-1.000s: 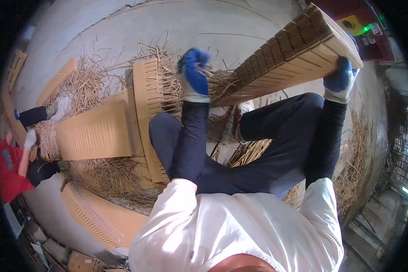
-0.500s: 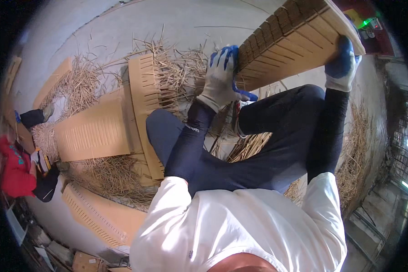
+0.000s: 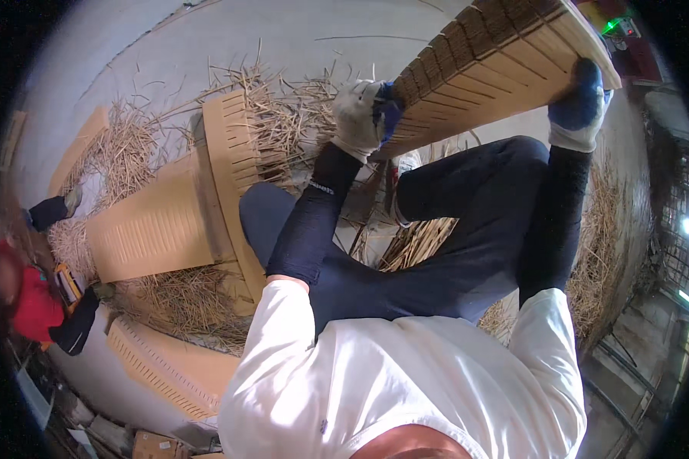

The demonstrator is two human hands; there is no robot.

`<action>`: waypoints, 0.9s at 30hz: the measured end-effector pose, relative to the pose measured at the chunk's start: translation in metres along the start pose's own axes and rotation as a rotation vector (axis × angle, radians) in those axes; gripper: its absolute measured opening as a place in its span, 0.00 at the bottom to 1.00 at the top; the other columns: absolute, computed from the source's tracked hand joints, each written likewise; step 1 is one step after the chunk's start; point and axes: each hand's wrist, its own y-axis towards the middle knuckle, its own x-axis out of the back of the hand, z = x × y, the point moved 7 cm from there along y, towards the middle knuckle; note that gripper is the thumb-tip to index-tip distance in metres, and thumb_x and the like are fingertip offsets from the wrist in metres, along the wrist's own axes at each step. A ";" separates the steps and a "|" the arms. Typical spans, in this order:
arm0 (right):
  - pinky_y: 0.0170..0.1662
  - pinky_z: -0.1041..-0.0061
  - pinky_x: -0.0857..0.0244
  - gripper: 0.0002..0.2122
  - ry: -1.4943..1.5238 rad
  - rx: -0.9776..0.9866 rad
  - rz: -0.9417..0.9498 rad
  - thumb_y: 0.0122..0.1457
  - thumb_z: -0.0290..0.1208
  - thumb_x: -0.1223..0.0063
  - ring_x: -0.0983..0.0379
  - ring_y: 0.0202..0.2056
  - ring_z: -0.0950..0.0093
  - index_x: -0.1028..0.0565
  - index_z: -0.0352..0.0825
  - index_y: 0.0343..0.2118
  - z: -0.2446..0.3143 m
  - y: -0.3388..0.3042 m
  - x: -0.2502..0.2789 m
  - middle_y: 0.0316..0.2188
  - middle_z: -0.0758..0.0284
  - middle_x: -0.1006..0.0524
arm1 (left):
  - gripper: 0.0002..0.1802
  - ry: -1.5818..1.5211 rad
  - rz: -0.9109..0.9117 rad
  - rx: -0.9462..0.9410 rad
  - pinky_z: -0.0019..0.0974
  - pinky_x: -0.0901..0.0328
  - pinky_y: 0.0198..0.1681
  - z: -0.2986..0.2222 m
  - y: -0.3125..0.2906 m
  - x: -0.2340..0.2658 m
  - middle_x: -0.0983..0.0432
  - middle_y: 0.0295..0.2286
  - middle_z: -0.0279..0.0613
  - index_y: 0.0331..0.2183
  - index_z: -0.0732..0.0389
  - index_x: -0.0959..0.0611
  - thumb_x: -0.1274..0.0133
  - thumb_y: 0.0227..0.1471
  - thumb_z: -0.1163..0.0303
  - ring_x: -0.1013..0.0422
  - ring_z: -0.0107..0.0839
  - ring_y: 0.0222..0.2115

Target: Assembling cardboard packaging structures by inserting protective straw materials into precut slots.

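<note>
A long tan slotted board [image 3: 478,92] is held raised and tilted in front of me. Dark brown strips [image 3: 455,61] line its upper side, crossed by evenly spaced cuts. My left hand [image 3: 365,115], in a white and blue glove, has its fingers curled round the board's lower left end. At the upper right end my right hand [image 3: 579,107], gloved the same way, grips the edge by the pale end face. The fingertips of both hands are partly hidden behind the board. Below it, between my bent legs, lies a bundle of dry stalks [image 3: 421,243].
Left of my knee, another slotted board [image 3: 226,145] and a ribbed tan panel [image 3: 153,218] lie among loose stalks [image 3: 187,298]. A further slotted panel [image 3: 172,363] lies lower left. A person in red [image 3: 34,306] sits at far left. More stalks [image 3: 593,260] line the right side.
My left hand has gone from spread fingers against the board's end to curled fingers round it, shifting slightly left. The right hand keeps its hold. The person at left has leaned.
</note>
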 end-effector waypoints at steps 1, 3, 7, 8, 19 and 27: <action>0.51 0.71 0.38 0.18 0.008 0.003 0.007 0.58 0.32 0.50 0.32 0.46 0.73 0.32 0.29 0.50 -0.002 0.003 0.007 0.44 0.65 0.28 | 0.15 -0.009 0.006 -0.008 0.40 0.35 0.27 0.004 0.002 -0.001 0.27 0.23 0.41 0.30 0.59 0.23 0.45 0.44 0.58 0.29 0.41 0.23; 0.50 0.71 0.38 0.18 0.023 0.005 0.017 0.58 0.32 0.51 0.31 0.46 0.72 0.32 0.29 0.49 -0.006 0.006 0.019 0.44 0.65 0.28 | 0.13 0.083 0.048 -0.172 0.38 0.35 0.24 -0.005 0.016 0.001 0.28 0.20 0.39 0.28 0.59 0.22 0.45 0.44 0.60 0.29 0.39 0.20; 0.49 0.76 0.37 0.16 -0.050 0.108 0.026 0.56 0.29 0.49 0.30 0.43 0.75 0.29 0.27 0.46 0.006 0.004 0.013 0.42 0.65 0.27 | 0.09 0.205 0.220 -0.234 0.39 0.35 0.21 -0.008 0.033 0.001 0.28 0.18 0.37 0.26 0.57 0.23 0.46 0.44 0.63 0.28 0.36 0.19; 0.48 0.77 0.37 0.15 -0.060 0.138 0.028 0.56 0.28 0.49 0.30 0.43 0.76 0.29 0.27 0.45 0.010 0.003 0.006 0.41 0.65 0.26 | 0.08 0.193 0.195 -0.201 0.38 0.36 0.21 -0.006 0.034 0.002 0.28 0.18 0.37 0.25 0.57 0.23 0.46 0.44 0.64 0.28 0.36 0.19; 0.50 0.71 0.38 0.19 -0.276 0.161 -0.002 0.58 0.34 0.50 0.32 0.47 0.73 0.32 0.29 0.49 0.022 -0.004 -0.020 0.45 0.64 0.28 | 0.17 -0.384 -0.220 0.827 0.30 0.40 0.18 0.081 -0.006 -0.022 0.31 0.15 0.32 0.19 0.59 0.24 0.49 0.53 0.59 0.33 0.24 0.15; 0.48 0.71 0.36 0.18 -0.200 0.164 -0.032 0.58 0.35 0.51 0.31 0.45 0.73 0.30 0.28 0.48 0.021 -0.004 -0.023 0.43 0.63 0.27 | 0.16 -0.974 -0.636 1.308 0.29 0.43 0.18 0.086 -0.048 -0.026 0.33 0.16 0.31 0.20 0.56 0.28 0.52 0.53 0.57 0.39 0.24 0.14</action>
